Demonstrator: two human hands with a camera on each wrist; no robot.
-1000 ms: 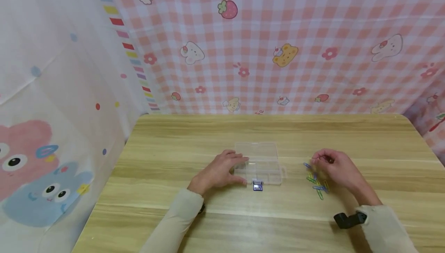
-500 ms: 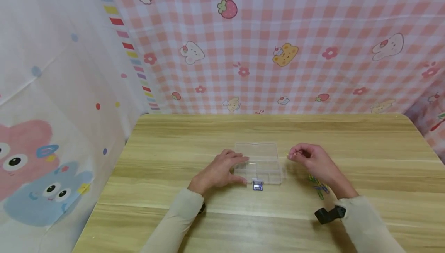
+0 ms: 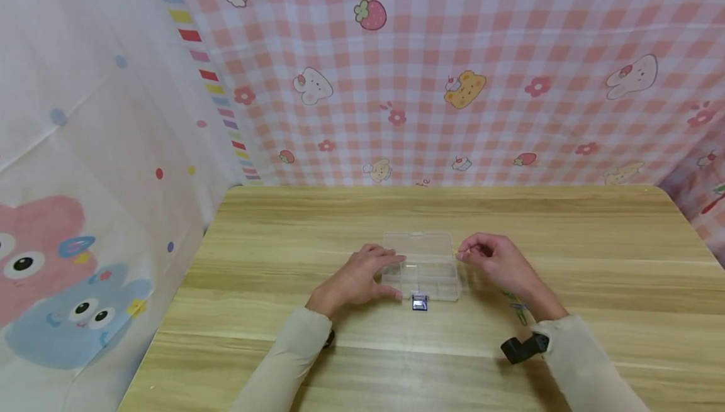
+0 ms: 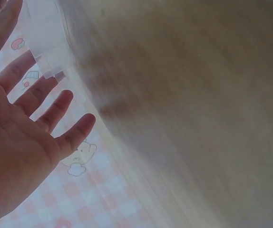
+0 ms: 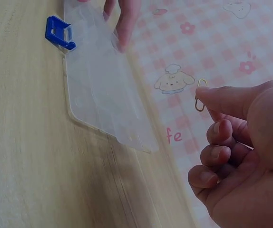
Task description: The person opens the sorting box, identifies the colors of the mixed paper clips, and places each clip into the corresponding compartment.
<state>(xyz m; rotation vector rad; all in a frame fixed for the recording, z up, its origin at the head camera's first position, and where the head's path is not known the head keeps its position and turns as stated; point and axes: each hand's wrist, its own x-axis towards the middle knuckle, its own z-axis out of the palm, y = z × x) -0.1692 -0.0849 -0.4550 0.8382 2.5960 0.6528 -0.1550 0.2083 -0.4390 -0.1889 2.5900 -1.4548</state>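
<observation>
Your head view is bright and evenly lit, shadows soft and short under both arms; straight lines bow toward the edges, wide-lens distortion. Your left wrist view is the worst: table (image 4: 198, 118) smeared with motion blur, washed out top left. Your right wrist view is sharper: paper clip (image 5: 200, 95) crisp, near table grain soft, mild glare on the clear box (image 5: 103, 90).

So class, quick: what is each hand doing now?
Left hand: open, fingers resting on the clear box.
Right hand: pinching a paper clip.
</observation>
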